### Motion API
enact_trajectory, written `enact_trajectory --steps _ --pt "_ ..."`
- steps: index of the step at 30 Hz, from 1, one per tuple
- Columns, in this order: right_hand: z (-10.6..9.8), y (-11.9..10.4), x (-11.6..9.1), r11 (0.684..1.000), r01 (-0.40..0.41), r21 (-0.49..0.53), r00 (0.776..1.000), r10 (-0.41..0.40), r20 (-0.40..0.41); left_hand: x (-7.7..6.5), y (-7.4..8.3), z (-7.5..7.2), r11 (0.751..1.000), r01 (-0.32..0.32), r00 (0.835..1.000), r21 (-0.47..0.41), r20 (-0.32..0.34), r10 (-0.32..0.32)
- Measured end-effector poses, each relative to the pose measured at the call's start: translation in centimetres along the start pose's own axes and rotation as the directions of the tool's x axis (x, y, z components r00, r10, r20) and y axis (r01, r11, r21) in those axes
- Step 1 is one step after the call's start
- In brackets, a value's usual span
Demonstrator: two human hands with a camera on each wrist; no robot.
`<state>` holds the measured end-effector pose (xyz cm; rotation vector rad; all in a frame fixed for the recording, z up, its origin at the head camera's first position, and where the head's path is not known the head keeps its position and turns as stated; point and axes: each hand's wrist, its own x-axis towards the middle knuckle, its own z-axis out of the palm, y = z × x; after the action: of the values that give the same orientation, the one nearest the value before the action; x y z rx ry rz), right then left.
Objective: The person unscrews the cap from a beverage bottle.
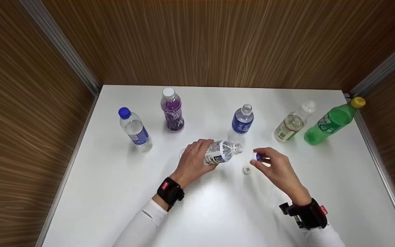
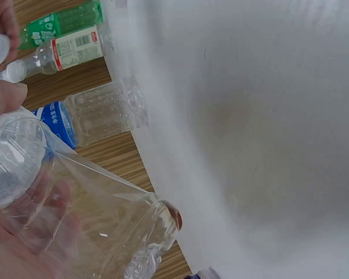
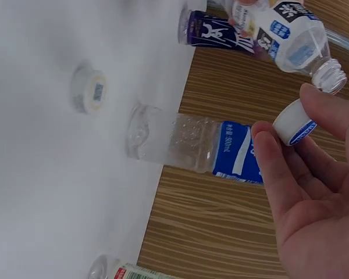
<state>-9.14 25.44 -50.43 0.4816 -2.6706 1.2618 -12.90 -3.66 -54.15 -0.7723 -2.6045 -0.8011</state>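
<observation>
My left hand (image 1: 192,160) grips a clear plastic bottle (image 1: 218,152) with a white label. The bottle is tilted well over, its uncapped mouth pointing right. Between thumb and fingers, my right hand (image 1: 277,168) pinches a white bottle cap (image 3: 294,123) with a blue marking, just right of that mouth and apart from it. Below the pinched cap, a second white cap (image 1: 247,170) lies on the table. An uncapped blue-labelled bottle (image 1: 242,121) stands just beyond both hands. In the left wrist view, the clear body of the held bottle (image 2: 104,215) shows the fingers through it.
On the white table (image 1: 115,199) stand a blue-capped bottle (image 1: 135,130) and a purple bottle (image 1: 173,113) at left. To the right are a clear bottle with a pale label (image 1: 290,127) and a green bottle (image 1: 334,120). Wood-grain panels (image 1: 197,44) enclose the back and sides.
</observation>
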Motion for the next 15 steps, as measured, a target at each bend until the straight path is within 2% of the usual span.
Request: enact_trajectory --steps 5,10,15 --pt "0.0 1.8 -0.8 0.986 -0.020 -0.165 0.998 0.029 0.056 0.0 -0.2 -0.1 0.998 0.022 0.999 -0.054 -0.031 -0.023" --pt "0.1 3.2 -1.2 0.975 -0.034 -0.222 0.994 0.055 0.089 0.1 -0.4 -0.1 0.994 0.043 0.997 -0.098 -0.054 -0.049" --pt "0.4 4.1 -1.5 0.960 0.002 -0.280 0.992 0.034 0.124 0.2 -0.5 -0.1 0.987 0.066 0.995 -0.144 -0.060 -0.075"
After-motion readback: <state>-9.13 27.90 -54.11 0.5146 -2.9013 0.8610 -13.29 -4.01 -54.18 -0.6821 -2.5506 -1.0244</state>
